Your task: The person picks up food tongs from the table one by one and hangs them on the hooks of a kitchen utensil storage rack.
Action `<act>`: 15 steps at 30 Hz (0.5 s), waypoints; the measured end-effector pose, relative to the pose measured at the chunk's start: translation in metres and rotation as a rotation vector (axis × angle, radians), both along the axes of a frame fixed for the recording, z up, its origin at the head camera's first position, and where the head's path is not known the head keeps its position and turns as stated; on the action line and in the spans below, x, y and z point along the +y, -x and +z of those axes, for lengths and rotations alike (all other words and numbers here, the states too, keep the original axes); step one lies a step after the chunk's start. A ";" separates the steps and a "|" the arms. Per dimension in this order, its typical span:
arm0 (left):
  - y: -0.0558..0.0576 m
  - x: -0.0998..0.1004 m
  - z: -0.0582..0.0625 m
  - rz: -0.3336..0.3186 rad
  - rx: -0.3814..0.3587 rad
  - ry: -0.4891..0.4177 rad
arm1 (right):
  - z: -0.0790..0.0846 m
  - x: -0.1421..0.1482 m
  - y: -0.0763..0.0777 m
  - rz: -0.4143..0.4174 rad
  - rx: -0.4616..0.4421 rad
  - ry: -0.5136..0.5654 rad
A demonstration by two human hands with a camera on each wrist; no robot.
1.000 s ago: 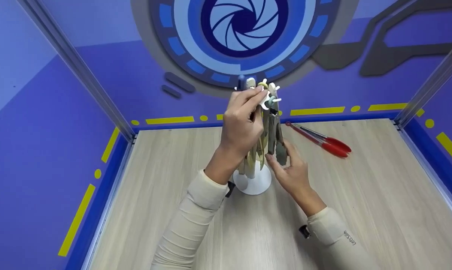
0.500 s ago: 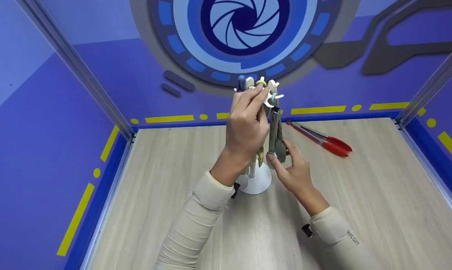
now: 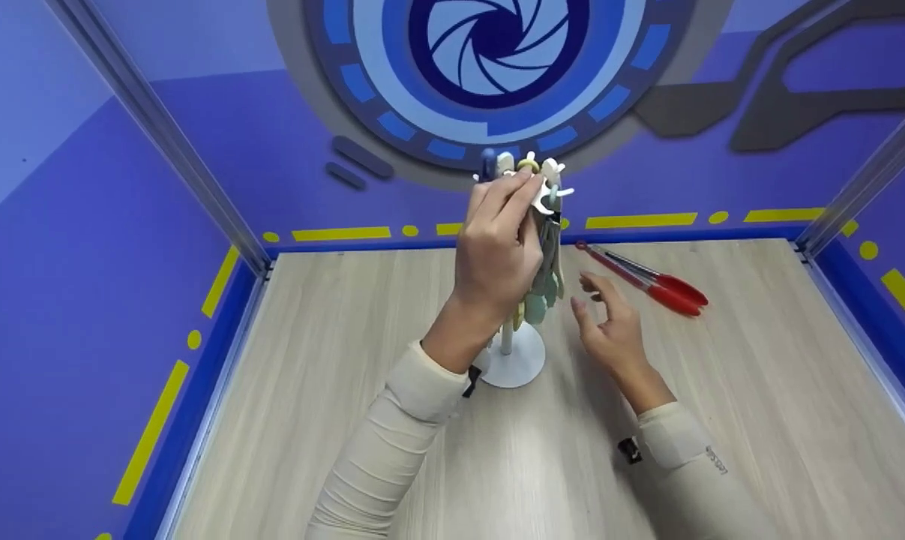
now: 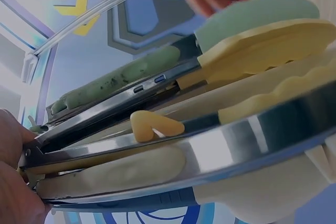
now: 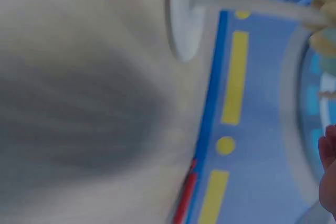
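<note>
A white utensil stand (image 3: 528, 371) with a round base and a hooked top stands on the table. My left hand (image 3: 497, 255) grips its top with curled fingers, hiding part of the hooks. Several tongs hang from it; the left wrist view shows green tongs (image 4: 257, 20), yellow tongs (image 4: 268, 51) and pale tongs with a white head (image 4: 268, 195). Beside the stand on the right, my right hand (image 3: 613, 330) is held apart from the tongs, its fingers loosely bent and holding nothing. Only a bit of that hand (image 5: 329, 182) enters the right wrist view, which is blurred.
Red-tipped tongs (image 3: 673, 294) lie on the wooden table (image 3: 767, 360), behind and right of my right hand. Blue and purple printed walls (image 3: 220, 150) with metal corner posts (image 3: 160, 135) enclose the table at the back and sides.
My right hand has let go of the green tongs and drawn back to the right. Those tongs now hang against the stand. My left hand stays at the stand's top.
</note>
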State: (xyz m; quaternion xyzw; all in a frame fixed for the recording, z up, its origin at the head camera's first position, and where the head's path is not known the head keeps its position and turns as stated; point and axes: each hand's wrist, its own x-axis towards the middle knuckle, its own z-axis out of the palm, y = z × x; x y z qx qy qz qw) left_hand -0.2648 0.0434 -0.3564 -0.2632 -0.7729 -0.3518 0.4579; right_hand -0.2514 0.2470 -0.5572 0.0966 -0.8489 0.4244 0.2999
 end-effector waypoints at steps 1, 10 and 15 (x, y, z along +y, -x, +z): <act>0.000 0.000 0.000 0.001 -0.004 0.000 | -0.005 0.007 0.005 -0.026 -0.029 -0.002; 0.000 -0.003 -0.002 -0.001 -0.024 0.005 | -0.056 0.080 0.040 -0.226 -0.367 -0.095; -0.001 -0.003 -0.001 -0.003 -0.030 -0.003 | -0.061 0.114 0.049 -0.281 -0.489 -0.220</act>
